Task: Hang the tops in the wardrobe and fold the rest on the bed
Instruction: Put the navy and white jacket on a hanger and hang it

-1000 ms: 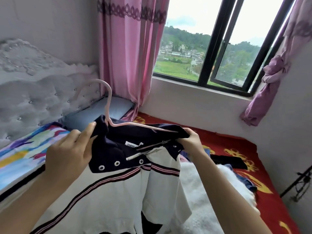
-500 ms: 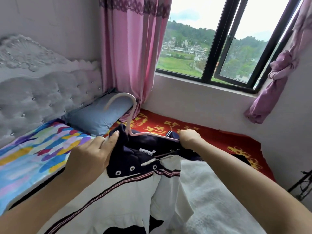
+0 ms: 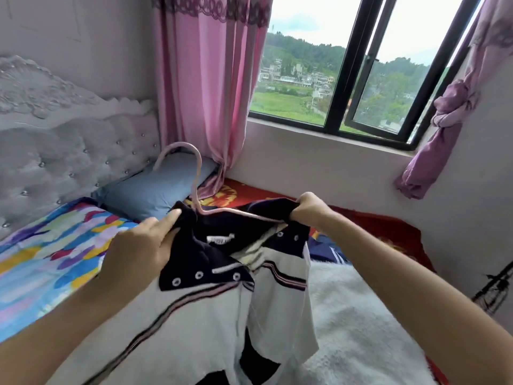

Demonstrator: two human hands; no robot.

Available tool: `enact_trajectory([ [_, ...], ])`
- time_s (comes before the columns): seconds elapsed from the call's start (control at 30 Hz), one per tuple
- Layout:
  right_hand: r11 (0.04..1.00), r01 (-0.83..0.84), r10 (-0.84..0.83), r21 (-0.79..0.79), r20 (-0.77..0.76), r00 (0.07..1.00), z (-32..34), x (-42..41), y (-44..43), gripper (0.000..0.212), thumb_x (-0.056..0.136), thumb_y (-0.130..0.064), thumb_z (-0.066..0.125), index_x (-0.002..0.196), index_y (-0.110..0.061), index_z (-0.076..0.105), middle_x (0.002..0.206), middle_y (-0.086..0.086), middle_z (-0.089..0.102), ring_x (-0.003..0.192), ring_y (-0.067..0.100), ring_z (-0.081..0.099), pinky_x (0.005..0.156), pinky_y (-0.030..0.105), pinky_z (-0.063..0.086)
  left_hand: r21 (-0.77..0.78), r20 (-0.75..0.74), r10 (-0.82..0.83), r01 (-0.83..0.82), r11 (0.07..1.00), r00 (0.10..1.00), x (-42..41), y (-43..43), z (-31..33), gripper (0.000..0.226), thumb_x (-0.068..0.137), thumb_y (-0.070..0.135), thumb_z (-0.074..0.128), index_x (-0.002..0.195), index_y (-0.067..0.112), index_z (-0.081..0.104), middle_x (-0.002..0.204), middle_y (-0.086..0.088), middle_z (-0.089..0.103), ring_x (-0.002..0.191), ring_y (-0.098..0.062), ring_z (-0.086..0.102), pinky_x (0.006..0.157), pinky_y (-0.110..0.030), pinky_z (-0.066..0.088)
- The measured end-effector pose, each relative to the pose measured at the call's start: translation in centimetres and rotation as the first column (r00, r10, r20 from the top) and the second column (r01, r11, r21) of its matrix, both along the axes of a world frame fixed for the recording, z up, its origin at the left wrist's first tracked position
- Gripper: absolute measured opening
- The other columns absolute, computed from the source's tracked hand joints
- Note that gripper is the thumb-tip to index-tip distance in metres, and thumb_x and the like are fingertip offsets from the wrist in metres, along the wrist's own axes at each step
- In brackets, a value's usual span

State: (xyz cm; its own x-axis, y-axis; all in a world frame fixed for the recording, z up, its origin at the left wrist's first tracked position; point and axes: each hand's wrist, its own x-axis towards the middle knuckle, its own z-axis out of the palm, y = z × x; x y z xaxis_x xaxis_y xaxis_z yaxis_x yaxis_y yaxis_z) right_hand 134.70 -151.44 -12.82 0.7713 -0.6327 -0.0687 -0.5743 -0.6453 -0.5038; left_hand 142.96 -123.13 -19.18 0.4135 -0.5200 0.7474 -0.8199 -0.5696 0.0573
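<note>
A white jacket with a navy collar and striped trim [image 3: 211,309] hangs in front of me over the bed. A pink hanger [image 3: 194,173] sits inside its neck, hook up and to the left. My left hand [image 3: 138,251] grips the left shoulder of the navy collar, fingers stretched along the cloth. At the right shoulder my right hand [image 3: 308,208] pinches the collar fabric over the hanger's arm. The lower hem runs out of view.
The bed carries a red patterned sheet [image 3: 388,226], a white fluffy blanket [image 3: 361,323], a colourful quilt [image 3: 47,259] and a blue pillow [image 3: 155,190]. More dark clothes [image 3: 327,248] lie behind the jacket. Pink curtains [image 3: 205,79] and a window [image 3: 347,68] stand beyond.
My right hand has slid further right along the collar, spreading the jacket's neck over the hanger. The hanger hook shifted right relative to the headboard as my view turned.
</note>
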Motion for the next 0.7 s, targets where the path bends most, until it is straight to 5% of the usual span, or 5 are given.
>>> enact_trajectory([
  [0.2,0.980,-0.026,0.073,-0.195,0.237,0.969,-2.4,-3.4,4.9,0.026,0.081,-0.012,0.055,0.105,-0.006,0.062,0.100,0.015,0.067,0.096,0.033,0.061,0.072,0.030,0.044,-0.140,-0.152,0.032,-0.053,0.989,0.988,0.6,0.2,-0.5,0.047,0.084,0.034,0.042,0.103,0.002,0.070,0.059,-0.016,0.061,0.046,-0.037,0.058,0.042,-0.037,0.046],
  [0.33,0.931,-0.284,0.336,-0.230,0.233,0.913,-2.4,-5.2,8.7,0.033,0.090,-0.026,0.053,0.121,-0.014,0.053,0.102,0.006,0.065,0.097,0.026,0.060,0.074,0.028,0.039,-0.254,-0.161,0.050,-0.091,0.963,0.986,0.0,1.0,-0.5,0.045,0.082,0.031,0.045,0.102,-0.001,0.069,0.064,-0.020,0.065,0.050,-0.038,0.059,0.047,-0.034,0.042],
  [0.53,0.987,-0.019,0.092,-0.157,0.471,0.877,0.4,-6.8,3.2,0.045,0.096,-0.039,0.043,0.133,-0.014,0.050,0.121,0.009,0.057,0.119,0.025,0.047,0.096,0.032,0.036,-0.452,-0.392,-0.055,-0.140,0.881,0.918,0.5,4.5,0.5,0.057,0.078,0.055,0.045,0.113,0.014,0.066,0.073,-0.020,0.066,0.070,-0.028,0.060,0.062,-0.023,0.040],
  [0.6,0.959,-0.178,0.261,-0.222,0.438,0.860,0.9,-6.1,3.5,0.049,0.094,-0.048,0.043,0.135,-0.022,0.047,0.132,0.006,0.047,0.126,0.021,0.036,0.100,0.029,0.029,-0.480,-0.415,-0.089,-0.134,0.867,0.906,0.4,4.6,1.1,0.060,0.074,0.060,0.047,0.114,0.019,0.063,0.074,-0.018,0.066,0.072,-0.027,0.061,0.064,-0.025,0.044],
  [0.7,0.769,-0.521,0.619,-0.371,0.226,0.752,2.2,-4.4,5.1,0.070,0.076,-0.067,0.041,0.140,-0.042,0.028,0.145,-0.005,0.035,0.133,0.013,0.025,0.105,0.030,0.021,-0.525,-0.369,-0.129,-0.092,0.846,0.920,-0.7,4.2,2.4,0.053,0.070,0.059,0.049,0.109,0.027,0.066,0.072,-0.008,0.067,0.071,-0.011,0.058,0.062,-0.013,0.041],
])
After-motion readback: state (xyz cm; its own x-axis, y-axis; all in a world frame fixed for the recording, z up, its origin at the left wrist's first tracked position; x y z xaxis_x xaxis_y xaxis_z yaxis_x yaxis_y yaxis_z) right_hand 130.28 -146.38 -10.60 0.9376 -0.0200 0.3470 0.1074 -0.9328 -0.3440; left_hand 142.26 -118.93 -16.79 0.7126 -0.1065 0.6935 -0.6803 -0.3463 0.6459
